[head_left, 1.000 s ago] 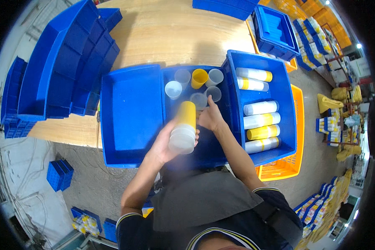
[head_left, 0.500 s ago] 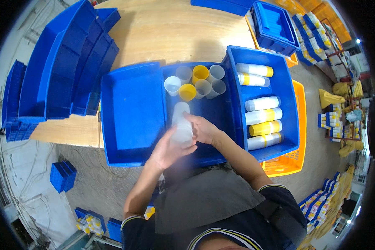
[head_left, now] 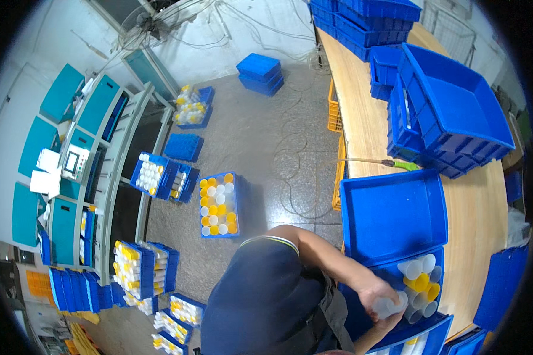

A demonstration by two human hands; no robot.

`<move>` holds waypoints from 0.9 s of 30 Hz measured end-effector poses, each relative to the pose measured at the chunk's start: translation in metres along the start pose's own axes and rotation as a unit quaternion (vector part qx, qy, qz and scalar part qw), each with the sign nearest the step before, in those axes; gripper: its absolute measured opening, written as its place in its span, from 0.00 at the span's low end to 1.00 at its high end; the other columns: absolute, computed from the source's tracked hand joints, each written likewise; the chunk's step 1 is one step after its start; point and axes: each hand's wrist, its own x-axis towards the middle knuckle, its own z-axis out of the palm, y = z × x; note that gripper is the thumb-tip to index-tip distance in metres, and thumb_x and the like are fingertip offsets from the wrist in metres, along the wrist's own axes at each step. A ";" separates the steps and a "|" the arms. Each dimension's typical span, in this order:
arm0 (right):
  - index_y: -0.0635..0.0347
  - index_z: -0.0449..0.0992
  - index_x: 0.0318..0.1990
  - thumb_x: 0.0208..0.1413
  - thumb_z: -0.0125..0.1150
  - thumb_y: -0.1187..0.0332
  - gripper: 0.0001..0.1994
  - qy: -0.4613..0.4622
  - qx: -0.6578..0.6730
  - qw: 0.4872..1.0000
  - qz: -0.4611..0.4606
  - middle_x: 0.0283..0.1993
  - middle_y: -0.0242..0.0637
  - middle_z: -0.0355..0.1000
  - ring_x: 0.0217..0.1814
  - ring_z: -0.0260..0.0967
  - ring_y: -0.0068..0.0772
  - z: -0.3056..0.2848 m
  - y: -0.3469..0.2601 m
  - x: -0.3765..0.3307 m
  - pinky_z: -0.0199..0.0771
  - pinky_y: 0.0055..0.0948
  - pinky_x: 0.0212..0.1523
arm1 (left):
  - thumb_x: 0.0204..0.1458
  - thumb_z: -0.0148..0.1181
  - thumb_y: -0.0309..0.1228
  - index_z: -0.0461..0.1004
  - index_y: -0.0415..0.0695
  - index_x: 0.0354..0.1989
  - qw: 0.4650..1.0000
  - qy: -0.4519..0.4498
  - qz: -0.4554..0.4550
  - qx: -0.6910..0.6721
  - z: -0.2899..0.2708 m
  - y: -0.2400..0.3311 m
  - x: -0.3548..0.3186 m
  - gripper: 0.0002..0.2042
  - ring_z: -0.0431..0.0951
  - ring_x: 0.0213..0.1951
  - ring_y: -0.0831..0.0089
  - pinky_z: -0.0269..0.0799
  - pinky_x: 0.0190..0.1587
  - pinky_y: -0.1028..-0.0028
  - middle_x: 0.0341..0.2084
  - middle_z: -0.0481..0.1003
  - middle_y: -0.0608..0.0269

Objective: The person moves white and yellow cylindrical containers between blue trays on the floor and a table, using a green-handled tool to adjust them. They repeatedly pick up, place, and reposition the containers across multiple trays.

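My left hand (head_left: 375, 293) is closed round a translucent white plastic cup (head_left: 389, 306). Below it in the view, the fingers of my right hand (head_left: 388, 323) press against the same cup, partly hidden by it. Both hands are over a blue bin (head_left: 353, 310), in which several cups stand with their open ends up. Some are translucent, like the cup (head_left: 430, 262); others are yellow, like the cup (head_left: 417, 281). Beside it, another blue bin (head_left: 447, 325) is cut off by the lower edge and holds cups lying on their sides.
A blue bin (head_left: 394, 216) with nothing in it sits on the wooden table (head_left: 361, 112), near stacked blue bins (head_left: 456, 100) and a green-handled tool (head_left: 404, 165). On the floor is a crate of cups (head_left: 218, 207). More filled crates (head_left: 137, 266) stand by the teal machine (head_left: 59, 201).
My view has swung far to the left, bringing in the floor, crates and machine. Both hands still have the translucent cup between them.
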 end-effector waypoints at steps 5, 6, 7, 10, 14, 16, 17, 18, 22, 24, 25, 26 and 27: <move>0.68 0.52 0.67 0.55 0.64 0.50 0.42 0.109 0.413 0.876 0.224 0.69 0.56 0.50 0.69 0.53 0.54 -0.058 -0.002 0.012 0.58 0.48 0.66 | 0.56 0.59 0.50 0.65 0.51 0.55 0.974 0.040 0.155 0.159 -0.034 -0.014 0.043 0.24 0.72 0.48 0.58 0.76 0.41 0.58 0.49 0.67 0.57; 0.69 0.54 0.65 0.55 0.64 0.50 0.40 0.104 0.340 0.913 0.200 0.66 0.55 0.53 0.67 0.55 0.54 -0.067 -0.006 0.011 0.59 0.48 0.65 | 0.56 0.59 0.52 0.65 0.52 0.56 0.987 0.127 0.078 0.064 -0.035 -0.006 0.057 0.25 0.72 0.49 0.57 0.76 0.42 0.58 0.50 0.67 0.57; 0.69 0.55 0.64 0.55 0.64 0.50 0.39 0.102 0.264 0.944 0.168 0.64 0.55 0.55 0.64 0.57 0.54 -0.075 -0.011 0.009 0.60 0.48 0.63 | 0.56 0.58 0.53 0.64 0.53 0.57 0.979 0.199 -0.002 -0.045 -0.037 -0.001 0.068 0.26 0.71 0.49 0.56 0.76 0.42 0.58 0.51 0.66 0.57; 0.69 0.61 0.59 0.55 0.64 0.50 0.34 0.183 -0.104 0.977 0.019 0.58 0.55 0.61 0.58 0.62 0.54 -0.109 -0.036 0.000 0.65 0.47 0.59 | 0.56 0.56 0.56 0.60 0.57 0.63 0.977 0.215 0.012 -0.008 -0.030 0.004 0.106 0.29 0.71 0.52 0.53 0.77 0.43 0.56 0.53 0.65 0.55; 0.69 0.69 0.53 0.55 0.64 0.50 0.30 0.307 -0.537 0.764 -0.181 0.49 0.54 0.70 0.50 0.69 0.54 -0.222 -0.055 -0.001 0.70 0.46 0.53 | 0.51 0.64 0.53 0.56 0.51 0.66 0.983 0.137 0.063 0.108 -0.030 0.003 0.142 0.38 0.70 0.55 0.52 0.75 0.47 0.57 0.58 0.62 0.49; 0.69 0.73 0.50 0.55 0.64 0.50 0.28 0.219 -0.618 0.730 -0.192 0.45 0.54 0.74 0.46 0.73 0.54 -0.288 -0.038 0.025 0.73 0.45 0.50 | 0.50 0.64 0.54 0.54 0.48 0.68 0.973 0.150 0.092 0.152 -0.035 0.000 0.146 0.41 0.68 0.57 0.51 0.73 0.51 0.57 0.59 0.61 0.45; 0.66 0.54 0.69 0.57 0.64 0.62 0.36 0.096 -0.629 0.768 -0.072 0.71 0.53 0.53 0.73 0.51 0.52 -0.322 -0.032 0.042 0.50 0.44 0.72 | 0.50 0.64 0.55 0.53 0.46 0.68 0.977 0.138 0.098 0.131 -0.038 -0.002 0.142 0.43 0.68 0.58 0.51 0.72 0.53 0.57 0.60 0.60 0.42; 0.65 0.61 0.67 0.56 0.64 0.65 0.32 0.092 -0.616 0.767 -0.154 0.66 0.53 0.62 0.70 0.56 0.53 -0.339 -0.003 0.056 0.51 0.41 0.71 | 0.49 0.64 0.56 0.52 0.45 0.69 0.976 0.147 0.092 0.133 -0.039 -0.004 0.136 0.44 0.67 0.59 0.51 0.71 0.55 0.57 0.61 0.59 0.40; 0.64 0.62 0.65 0.48 0.72 0.61 0.38 -0.002 -0.621 0.757 -0.201 0.66 0.53 0.62 0.68 0.59 0.54 -0.384 0.048 0.099 0.59 0.42 0.68 | 0.52 0.63 0.55 0.51 0.37 0.69 0.964 0.235 0.047 0.113 -0.036 -0.017 0.081 0.45 0.65 0.62 0.50 0.67 0.62 0.57 0.64 0.58 0.35; 0.61 0.61 0.67 0.41 0.76 0.56 0.45 -0.025 -0.656 0.749 -0.089 0.67 0.53 0.61 0.70 0.56 0.54 -0.385 0.049 0.102 0.55 0.44 0.70 | 0.58 0.59 0.48 0.54 0.39 0.68 0.956 0.284 0.034 0.067 -0.021 -0.024 0.054 0.37 0.68 0.61 0.53 0.66 0.63 0.57 0.62 0.62 0.39; 0.60 0.58 0.69 0.40 0.77 0.55 0.48 -0.060 -0.659 0.743 -0.101 0.69 0.53 0.58 0.72 0.53 0.54 -0.382 0.045 0.098 0.52 0.44 0.72 | 0.60 0.57 0.45 0.56 0.39 0.67 0.958 0.275 0.054 0.062 -0.014 -0.031 0.037 0.32 0.68 0.60 0.54 0.64 0.64 0.57 0.60 0.65 0.40; 0.58 0.55 0.71 0.43 0.75 0.52 0.49 -0.087 -0.652 0.747 -0.094 0.72 0.53 0.54 0.74 0.51 0.53 -0.379 0.038 0.096 0.49 0.43 0.73 | 0.61 0.55 0.43 0.58 0.38 0.65 0.953 0.291 0.040 0.076 -0.006 -0.033 0.028 0.29 0.68 0.60 0.53 0.61 0.66 0.57 0.59 0.67 0.41; 0.58 0.53 0.72 0.47 0.71 0.48 0.48 -0.081 -0.613 0.786 -0.008 0.73 0.53 0.52 0.75 0.49 0.52 -0.372 0.033 0.093 0.48 0.43 0.74 | 0.61 0.55 0.43 0.60 0.38 0.63 0.944 0.320 0.035 0.071 0.003 -0.037 0.023 0.28 0.67 0.61 0.53 0.59 0.67 0.57 0.59 0.67 0.41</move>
